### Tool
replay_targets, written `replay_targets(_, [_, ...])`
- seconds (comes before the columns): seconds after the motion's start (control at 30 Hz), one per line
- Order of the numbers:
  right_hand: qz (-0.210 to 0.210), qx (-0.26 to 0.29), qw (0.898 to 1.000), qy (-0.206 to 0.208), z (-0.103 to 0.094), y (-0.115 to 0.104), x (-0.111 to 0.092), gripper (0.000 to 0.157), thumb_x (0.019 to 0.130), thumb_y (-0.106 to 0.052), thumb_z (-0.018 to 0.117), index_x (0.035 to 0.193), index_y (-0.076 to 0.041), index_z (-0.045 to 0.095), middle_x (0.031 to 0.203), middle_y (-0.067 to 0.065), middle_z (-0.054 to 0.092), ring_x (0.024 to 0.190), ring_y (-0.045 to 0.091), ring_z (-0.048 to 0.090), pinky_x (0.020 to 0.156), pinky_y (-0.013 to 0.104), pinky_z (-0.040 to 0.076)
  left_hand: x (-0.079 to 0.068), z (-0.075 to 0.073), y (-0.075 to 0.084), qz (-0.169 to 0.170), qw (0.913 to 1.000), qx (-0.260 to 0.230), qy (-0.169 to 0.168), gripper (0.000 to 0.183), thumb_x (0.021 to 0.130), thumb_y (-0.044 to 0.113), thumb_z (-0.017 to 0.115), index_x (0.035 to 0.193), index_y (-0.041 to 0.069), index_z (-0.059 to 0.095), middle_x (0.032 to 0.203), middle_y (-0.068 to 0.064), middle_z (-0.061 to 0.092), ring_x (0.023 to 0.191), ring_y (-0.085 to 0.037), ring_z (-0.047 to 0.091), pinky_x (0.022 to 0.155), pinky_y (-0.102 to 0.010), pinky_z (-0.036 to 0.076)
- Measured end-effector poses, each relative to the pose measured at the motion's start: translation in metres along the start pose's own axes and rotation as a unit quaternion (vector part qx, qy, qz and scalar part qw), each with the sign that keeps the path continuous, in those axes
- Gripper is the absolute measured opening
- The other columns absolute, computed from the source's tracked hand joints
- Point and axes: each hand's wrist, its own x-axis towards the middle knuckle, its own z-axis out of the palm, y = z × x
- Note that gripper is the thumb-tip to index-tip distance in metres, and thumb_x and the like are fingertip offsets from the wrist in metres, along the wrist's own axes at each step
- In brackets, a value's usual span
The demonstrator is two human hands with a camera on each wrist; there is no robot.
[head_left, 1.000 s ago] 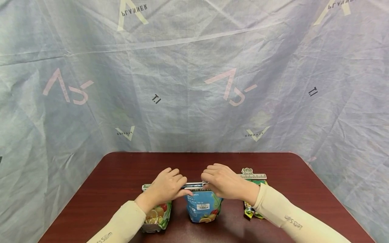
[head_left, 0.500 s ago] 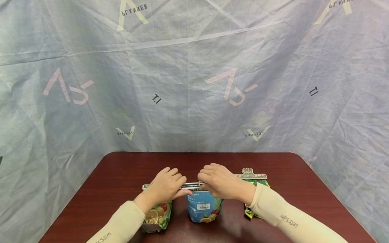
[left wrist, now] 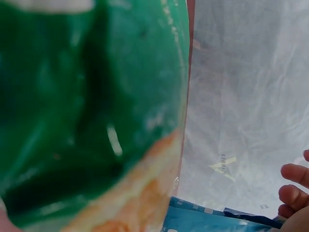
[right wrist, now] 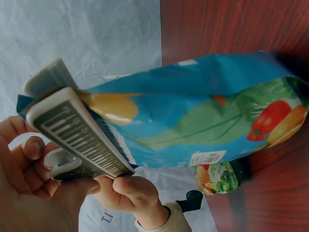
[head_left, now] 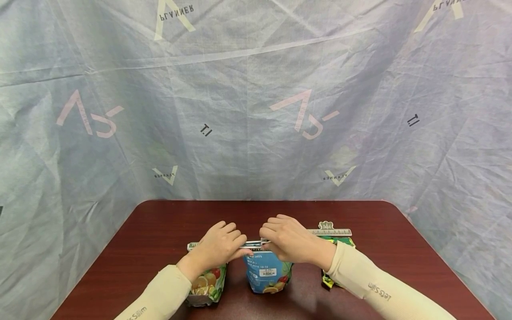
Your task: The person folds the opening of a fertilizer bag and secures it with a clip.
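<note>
1. The blue bag [head_left: 266, 273] stands upright on the table [head_left: 160, 222], between the two hands and near the middle of the row of bags.
2. Its back panel is bright blue, with rows of small pale print near the top, too small to read fully, and a white barcode label [head_left: 267, 272] below them.
3. Fruit and vegetables are printed on the lower part, including a citrus slice. The right wrist view shows red tomatoes, an orange piece, green leaves and a yellow shape nearer the top. The plastic is glossy and softly creased.
4. A long clip [right wrist: 82, 137] lies across the bag's top. It has pale edges, a grey-green face printed with piano keys, and a curled handle. Its two bars lie on either side of the bag's upper edge, and a dark blue corner pokes out between them.
5. The left hand [head_left: 224, 244] pinches the clip at one end, fingers bent over it and thumb on the near side.
6. The right hand [head_left: 290, 238] pinches the clip towards the other end, its thumb against the handle.
7. A green bag [head_left: 206, 286] stands beside the left hand, partly hidden by it; another green-and-yellow bag [head_left: 329, 281] is partly behind the right forearm, below a similar piano-key clip [head_left: 332, 232].
</note>
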Motion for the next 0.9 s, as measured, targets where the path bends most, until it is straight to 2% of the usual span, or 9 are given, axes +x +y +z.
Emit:
replay_targets(0.37, [-0.001, -0.005, 1.000, 0.002, -0.0003, -0.0005, -0.0016, 0.023, 0.076, -0.023, 0.072, 0.076, -0.014, 0.052, 0.070, -0.008, 0.047, 0.060, 0.007, 0.039, 0.056, 0.022, 0.025, -0.0010, 0.0000, 0.0009, 0.004, 1.0000, -0.004, -0.001, 0.040, 0.093, 0.049, 0.041, 0.072, 0.017, 0.051, 0.060, 0.007, 0.048, 0.058, -0.012, 0.040, 0.053, -0.027, 0.030])
replay_targets(0.9, [-0.013, -0.046, 0.999, 0.000, 0.0004, -0.0006, -0.0045, 0.025, 0.078, -0.030, 0.072, 0.080, -0.014, 0.052, 0.074, -0.007, 0.049, 0.062, 0.009, 0.040, 0.058, 0.023, 0.026, -0.0011, 0.0011, 0.0017, 0.003, 0.9999, -0.010, 0.001, 0.041, 0.093, 0.049, 0.040, 0.071, 0.017, 0.051, 0.059, 0.007, 0.048, 0.057, -0.011, 0.039, 0.053, -0.026, 0.028])
